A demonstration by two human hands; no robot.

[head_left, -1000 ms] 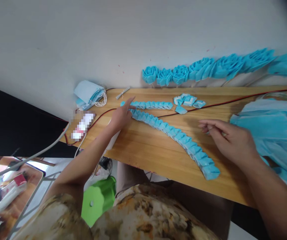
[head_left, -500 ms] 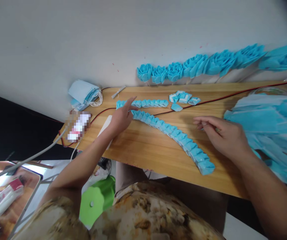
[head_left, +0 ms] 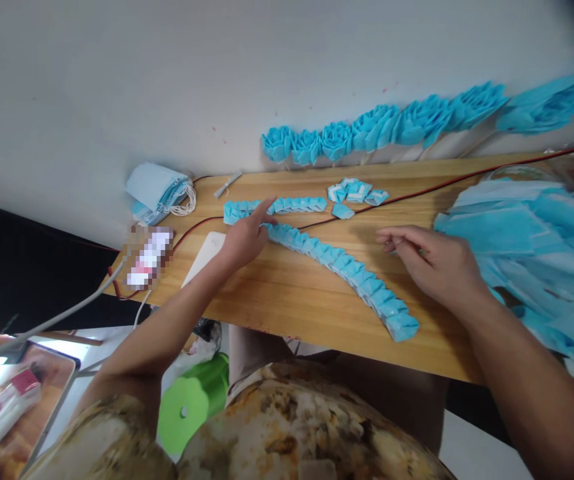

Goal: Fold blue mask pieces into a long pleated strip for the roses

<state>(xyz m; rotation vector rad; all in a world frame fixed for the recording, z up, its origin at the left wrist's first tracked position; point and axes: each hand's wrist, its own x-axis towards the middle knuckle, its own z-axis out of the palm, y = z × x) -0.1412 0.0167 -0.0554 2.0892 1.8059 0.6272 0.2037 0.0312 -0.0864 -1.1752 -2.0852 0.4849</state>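
Head view: left hand [head_left: 245, 239] apparently positions the longer folded chain [head_left: 338, 260].
Its index and thumb apart; right hand [head_left: 429, 261], fingers together; next move likely calls for light handling.

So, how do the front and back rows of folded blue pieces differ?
The front row is longer; the back row is shorter. The front row curves toward the near edge of the table, while the back row runs nearly straight. Both are light blue with repeated folds; the left hand hides whether they join.
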